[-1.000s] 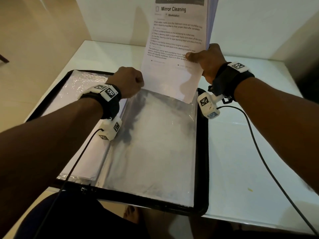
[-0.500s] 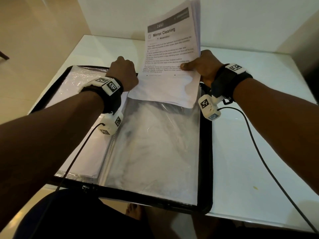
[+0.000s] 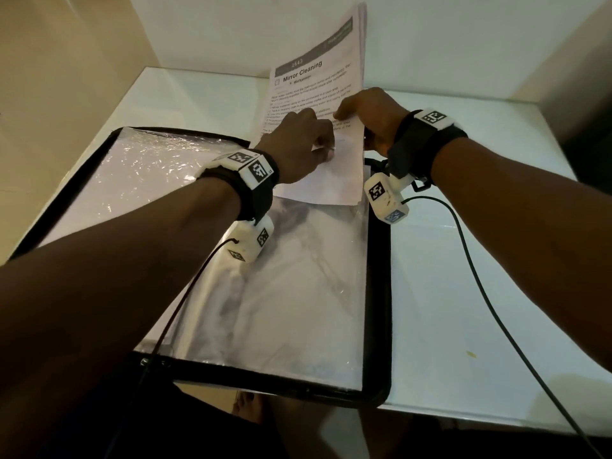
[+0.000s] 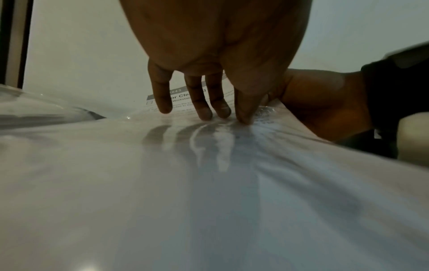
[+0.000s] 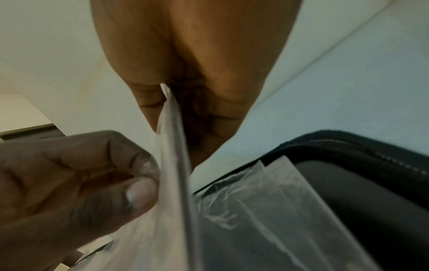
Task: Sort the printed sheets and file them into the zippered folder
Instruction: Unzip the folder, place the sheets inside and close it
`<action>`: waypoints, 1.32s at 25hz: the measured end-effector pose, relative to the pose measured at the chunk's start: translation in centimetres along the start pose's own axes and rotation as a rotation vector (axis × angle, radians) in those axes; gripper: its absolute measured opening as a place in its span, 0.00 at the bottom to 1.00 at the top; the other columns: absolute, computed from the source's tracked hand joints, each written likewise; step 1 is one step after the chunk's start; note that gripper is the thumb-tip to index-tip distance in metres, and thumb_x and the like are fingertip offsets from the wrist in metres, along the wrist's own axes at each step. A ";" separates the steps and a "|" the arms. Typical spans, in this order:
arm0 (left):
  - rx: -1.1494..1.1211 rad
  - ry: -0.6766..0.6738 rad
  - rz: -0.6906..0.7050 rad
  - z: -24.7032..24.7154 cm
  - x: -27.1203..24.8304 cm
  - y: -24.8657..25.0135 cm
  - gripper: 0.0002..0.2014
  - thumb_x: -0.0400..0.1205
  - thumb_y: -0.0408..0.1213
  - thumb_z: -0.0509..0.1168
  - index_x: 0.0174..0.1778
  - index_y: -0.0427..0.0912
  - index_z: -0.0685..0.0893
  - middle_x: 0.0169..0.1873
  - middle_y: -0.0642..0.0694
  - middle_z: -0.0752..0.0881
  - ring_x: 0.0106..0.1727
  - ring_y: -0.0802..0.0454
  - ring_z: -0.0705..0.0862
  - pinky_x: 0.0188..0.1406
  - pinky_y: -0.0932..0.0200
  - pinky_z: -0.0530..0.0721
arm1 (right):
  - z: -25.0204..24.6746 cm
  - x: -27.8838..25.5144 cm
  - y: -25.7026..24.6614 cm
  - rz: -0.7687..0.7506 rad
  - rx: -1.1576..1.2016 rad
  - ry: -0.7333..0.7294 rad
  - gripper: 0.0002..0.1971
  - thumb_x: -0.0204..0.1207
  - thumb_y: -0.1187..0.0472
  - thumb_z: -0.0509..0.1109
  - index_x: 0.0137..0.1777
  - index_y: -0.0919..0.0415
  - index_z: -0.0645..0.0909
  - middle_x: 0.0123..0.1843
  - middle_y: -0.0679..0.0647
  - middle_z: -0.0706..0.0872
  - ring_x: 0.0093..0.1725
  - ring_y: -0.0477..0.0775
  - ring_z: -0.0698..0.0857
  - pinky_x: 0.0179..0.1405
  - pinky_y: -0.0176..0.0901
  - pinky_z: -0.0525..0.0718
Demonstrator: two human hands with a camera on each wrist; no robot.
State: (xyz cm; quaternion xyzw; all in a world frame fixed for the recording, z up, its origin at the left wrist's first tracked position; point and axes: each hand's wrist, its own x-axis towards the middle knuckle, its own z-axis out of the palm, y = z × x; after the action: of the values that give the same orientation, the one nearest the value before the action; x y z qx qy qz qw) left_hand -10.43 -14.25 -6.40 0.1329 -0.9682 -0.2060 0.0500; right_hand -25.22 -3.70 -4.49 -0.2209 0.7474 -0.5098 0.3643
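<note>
Printed sheets (image 3: 318,94), headed "Mirror Cleaning", upright over the open zippered folder (image 3: 377,293), right hand (image 3: 371,117) pinching their edge, left hand (image 3: 298,147) pinching the clear sleeve (image 3: 298,293) mouth: lower corners may snag and crumple should that opening slip.

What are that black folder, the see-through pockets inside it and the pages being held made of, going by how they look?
The folder looks like matte black fabric, with a stitched edge and zipper teeth. The pockets seem thin clear plastic: glossy, crinkled, catching glare. The pages are plain white printed paper, bending between the left hand and right hand.
</note>
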 end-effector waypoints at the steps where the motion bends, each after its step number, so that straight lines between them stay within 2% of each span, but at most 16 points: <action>1: 0.001 0.005 -0.010 0.0 0.2 0.0 0.09 0.86 0.44 0.70 0.59 0.47 0.87 0.56 0.46 0.76 0.62 0.41 0.80 0.64 0.37 0.83 | 0.0 -0.3 0.1 0.007 -0.002 -0.008 0.22 0.76 0.66 0.70 0.71 0.59 0.79 0.60 0.58 0.91 0.57 0.62 0.92 0.60 0.62 0.90; 5: -0.027 0.045 -0.034 0.2 0.3 -0.2 0.08 0.86 0.44 0.70 0.57 0.48 0.86 0.54 0.49 0.75 0.63 0.41 0.80 0.63 0.38 0.82 | -0.1 -1.0 1.2 0.075 -0.051 -0.060 0.22 0.72 0.66 0.73 0.67 0.60 0.84 0.60 0.60 0.92 0.59 0.64 0.91 0.63 0.60 0.89; 7: -0.029 0.042 -0.033 0.3 0.0 -0.2 0.08 0.87 0.44 0.69 0.58 0.46 0.86 0.54 0.48 0.78 0.61 0.42 0.81 0.62 0.43 0.82 | 0.0 -1.2 1.6 0.110 -0.096 -0.092 0.22 0.71 0.64 0.75 0.66 0.60 0.84 0.60 0.60 0.92 0.60 0.63 0.91 0.63 0.56 0.90; 11: 0.020 -0.012 -0.087 0.3 -0.9 -1.2 0.09 0.89 0.42 0.64 0.59 0.43 0.86 0.57 0.44 0.87 0.59 0.43 0.84 0.61 0.46 0.83 | 0.0 -0.8 1.2 0.077 -0.063 -0.079 0.16 0.74 0.66 0.74 0.62 0.60 0.86 0.57 0.58 0.93 0.55 0.59 0.92 0.55 0.52 0.92; 13: 0.037 -0.020 -0.104 0.0 -1.5 -2.3 0.09 0.89 0.38 0.64 0.58 0.41 0.88 0.57 0.43 0.88 0.59 0.42 0.85 0.61 0.47 0.84 | 0.1 -0.1 0.0 0.042 -0.023 -0.001 0.13 0.78 0.62 0.74 0.61 0.60 0.86 0.54 0.57 0.94 0.51 0.57 0.93 0.50 0.50 0.93; 15: 0.054 -0.017 -0.115 -0.3 -1.7 -3.0 0.09 0.88 0.36 0.65 0.57 0.40 0.89 0.56 0.42 0.89 0.58 0.41 0.86 0.59 0.48 0.85 | -0.2 1.5 -1.2 -0.004 -0.075 0.085 0.13 0.79 0.59 0.73 0.61 0.65 0.84 0.54 0.59 0.93 0.52 0.59 0.93 0.51 0.52 0.93; 18: 0.043 0.009 -0.117 -0.8 -1.5 -3.1 0.08 0.88 0.36 0.66 0.57 0.40 0.90 0.56 0.41 0.89 0.57 0.43 0.85 0.56 0.52 0.81 | -1.4 5.2 -1.5 -0.073 -0.329 0.154 0.20 0.71 0.63 0.76 0.61 0.72 0.81 0.63 0.65 0.88 0.60 0.65 0.89 0.59 0.64 0.90; 20: 0.016 0.039 -0.119 -1.0 -1.2 -2.9 0.09 0.88 0.35 0.65 0.58 0.40 0.90 0.58 0.41 0.90 0.60 0.42 0.85 0.57 0.55 0.80 | -1.7 5.7 -1.2 -0.089 -0.389 0.164 0.19 0.67 0.67 0.76 0.59 0.68 0.81 0.65 0.65 0.86 0.62 0.67 0.87 0.59 0.66 0.89; 23: -0.003 0.063 -0.124 -0.9 -1.1 -2.3 0.09 0.89 0.35 0.65 0.59 0.39 0.89 0.59 0.41 0.89 0.62 0.42 0.85 0.55 0.59 0.75 | -0.4 1.4 -1.8 -0.082 -0.235 0.138 0.22 0.64 0.76 0.73 0.58 0.60 0.85 0.61 0.63 0.88 0.57 0.68 0.89 0.52 0.70 0.91; 25: -0.004 0.075 -0.136 -0.9 -1.3 -2.1 0.09 0.89 0.35 0.65 0.60 0.38 0.89 0.59 0.39 0.88 0.62 0.41 0.84 0.54 0.60 0.73 | -0.1 0.2 -1.4 -0.048 -0.192 0.084 0.25 0.66 0.79 0.71 0.59 0.55 0.85 0.59 0.60 0.89 0.55 0.65 0.90 0.51 0.67 0.92; 27: -0.012 0.085 -0.151 -0.9 -1.5 -2.0 0.10 0.90 0.37 0.64 0.61 0.38 0.88 0.58 0.39 0.88 0.62 0.40 0.84 0.54 0.59 0.73 | -0.2 -0.9 -0.9 -0.018 -0.237 0.012 0.27 0.67 0.79 0.70 0.61 0.51 0.85 0.58 0.57 0.89 0.55 0.62 0.90 0.52 0.60 0.93; 30: -0.020 0.073 -0.144 -0.8 -1.8 -2.0 0.11 0.90 0.39 0.65 0.62 0.40 0.88 0.57 0.39 0.87 0.61 0.41 0.84 0.55 0.57 0.74 | -0.3 -1.7 -0.5 -0.005 -0.387 -0.115 0.31 0.68 0.76 0.71 0.65 0.44 0.88 0.58 0.52 0.90 0.55 0.61 0.90 0.55 0.57 0.92; 31: -0.018 0.068 -0.143 -0.9 -1.9 -2.1 0.10 0.89 0.39 0.65 0.62 0.41 0.88 0.57 0.40 0.87 0.60 0.41 0.84 0.55 0.57 0.74 | -0.2 -1.7 -0.7 -0.011 -0.452 -0.128 0.31 0.68 0.75 0.71 0.65 0.43 0.88 0.57 0.51 0.91 0.54 0.59 0.91 0.54 0.55 0.93; 33: -0.010 0.064 -0.171 -1.0 -2.4 -2.5 0.10 0.89 0.37 0.65 0.62 0.41 0.88 0.58 0.41 0.88 0.61 0.42 0.84 0.56 0.57 0.75 | 0.1 -1.6 -1.3 -0.072 -0.580 -0.099 0.23 0.73 0.69 0.71 0.64 0.48 0.90 0.52 0.47 0.92 0.49 0.53 0.91 0.51 0.51 0.92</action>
State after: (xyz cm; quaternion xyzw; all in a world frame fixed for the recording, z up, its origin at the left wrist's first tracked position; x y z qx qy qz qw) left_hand -7.41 -16.17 -6.59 0.2213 -0.9502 -0.2101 0.0637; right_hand -24.15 -3.14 -2.82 -0.3668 0.8348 -0.2761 0.3038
